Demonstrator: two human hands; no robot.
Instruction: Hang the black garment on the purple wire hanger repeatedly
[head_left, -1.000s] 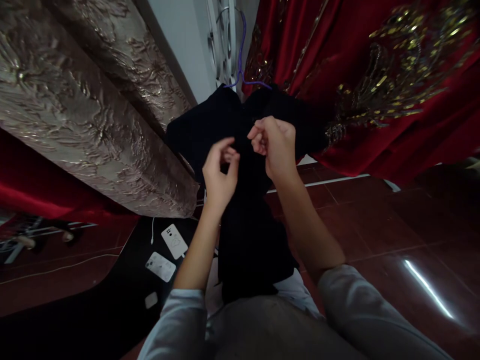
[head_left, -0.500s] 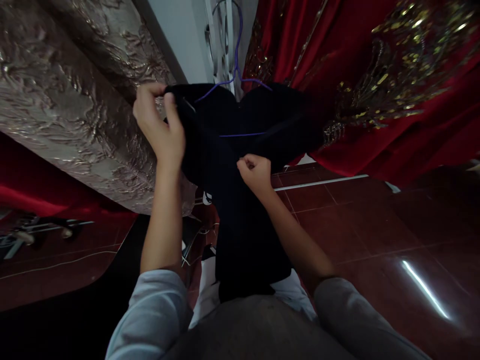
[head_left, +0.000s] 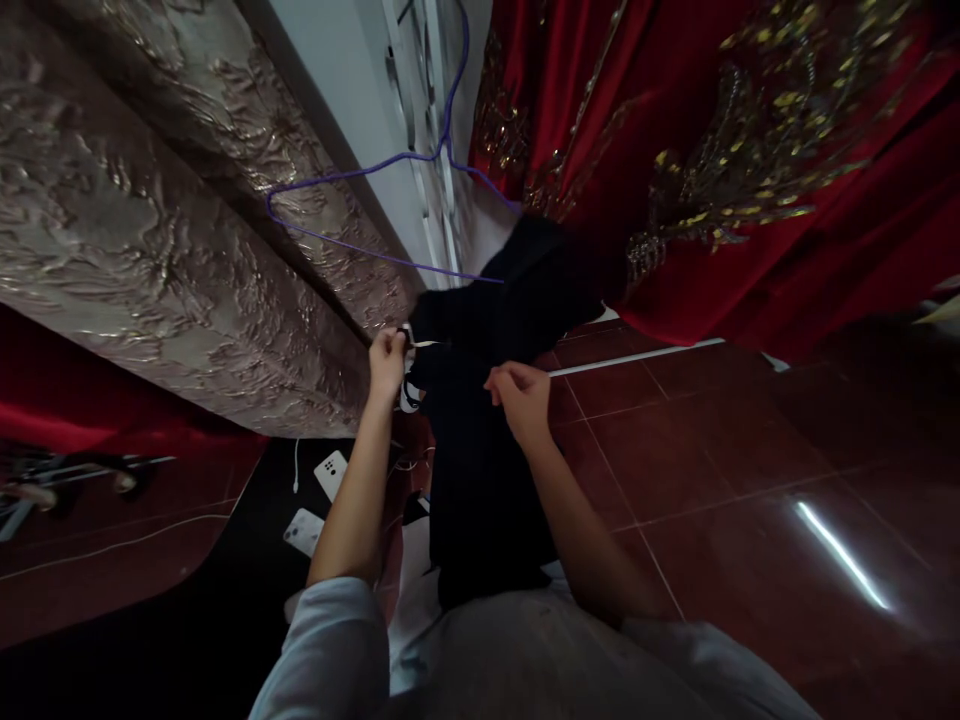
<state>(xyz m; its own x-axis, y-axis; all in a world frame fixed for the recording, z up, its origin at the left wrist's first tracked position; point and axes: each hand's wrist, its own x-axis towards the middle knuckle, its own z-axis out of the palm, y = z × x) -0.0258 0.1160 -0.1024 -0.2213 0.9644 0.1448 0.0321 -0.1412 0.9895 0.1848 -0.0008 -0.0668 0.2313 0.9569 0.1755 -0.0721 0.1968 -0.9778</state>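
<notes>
A black garment hangs from the right arm of a purple hanger, whose left arm is bare. My left hand is closed in a pinch on the garment's left edge, beside a small whitish strip that may be a label. Lower on the cloth's right side, my right hand has its fingers curled and pressed together on the fabric. In the dim light the garment's folds and exact type cannot be made out.
Red sequinned cloth hangs at right, a textured beige-pink fabric at left. White rack posts stand behind the hanger. Two phones, one a white phone, lie on a dark surface. Reddish tiles cover the floor.
The garment's left side has come off the hanger's left arm. My left hand has moved down and right with the cloth; my right hand has shifted slightly down.
</notes>
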